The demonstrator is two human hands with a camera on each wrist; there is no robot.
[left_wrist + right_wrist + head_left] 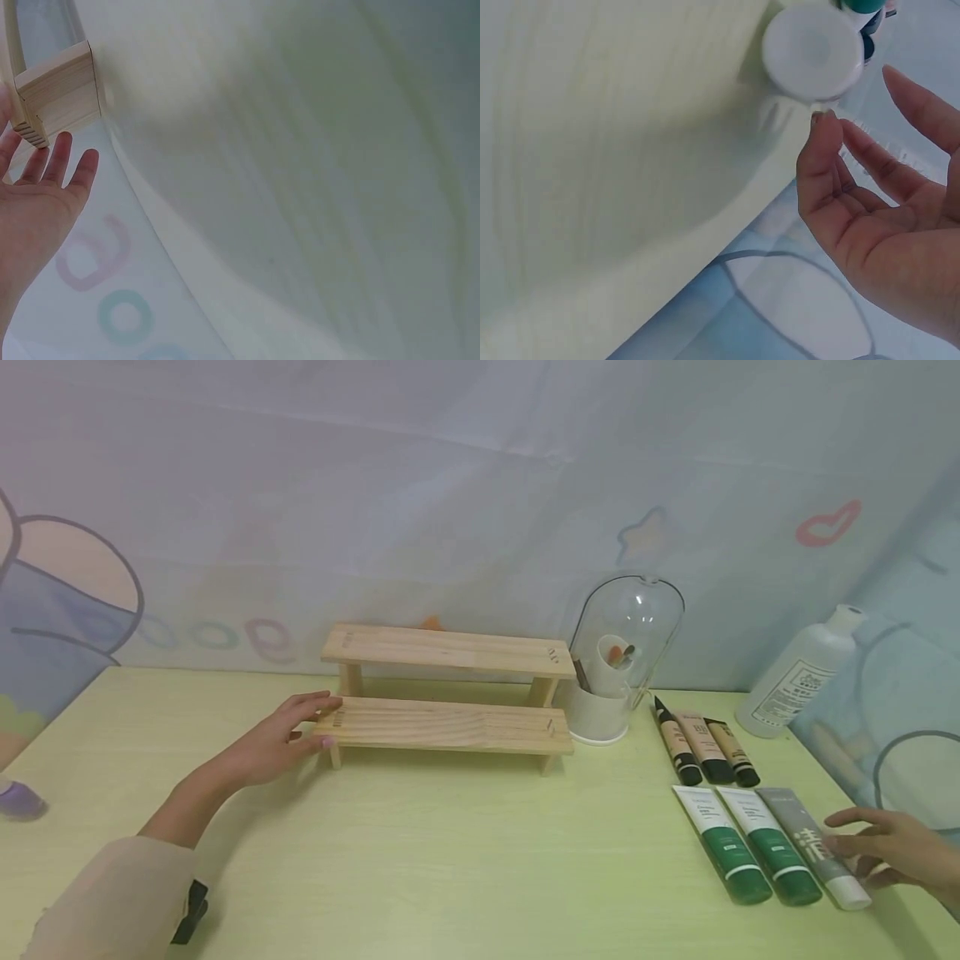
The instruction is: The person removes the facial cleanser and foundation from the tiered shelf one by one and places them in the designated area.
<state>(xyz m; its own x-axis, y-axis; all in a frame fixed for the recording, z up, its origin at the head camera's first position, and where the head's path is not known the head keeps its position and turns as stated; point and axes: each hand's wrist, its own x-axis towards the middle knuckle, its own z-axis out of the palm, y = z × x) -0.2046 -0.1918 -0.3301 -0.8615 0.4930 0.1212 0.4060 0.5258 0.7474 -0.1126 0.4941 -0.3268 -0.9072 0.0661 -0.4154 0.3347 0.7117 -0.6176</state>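
A two-tier wooden display stand [450, 724] stands near the back of the table. My left hand [273, 742] holds the left end of its lower shelf, thumb at the front edge and fingers towards the back; in the left wrist view the fingertips meet the board's end [34, 133]. At the right, my right hand [896, 850] is beside a grey tube [813, 847] with a white cap [814, 52]. Its fingers are loosely bent and hold nothing; whether a fingertip touches the tube I cannot tell. Two white-and-green tubes [772, 843] lie alongside the grey one.
Behind the larger tubes lie three small cosmetic tubes [703, 747]. A white bottle [798, 672] stands at the back right. Beside the stand is a clear-domed brush holder [600, 714]. A purple object [21, 800] shows at the left edge. A printed cloth [450, 485] hangs behind.
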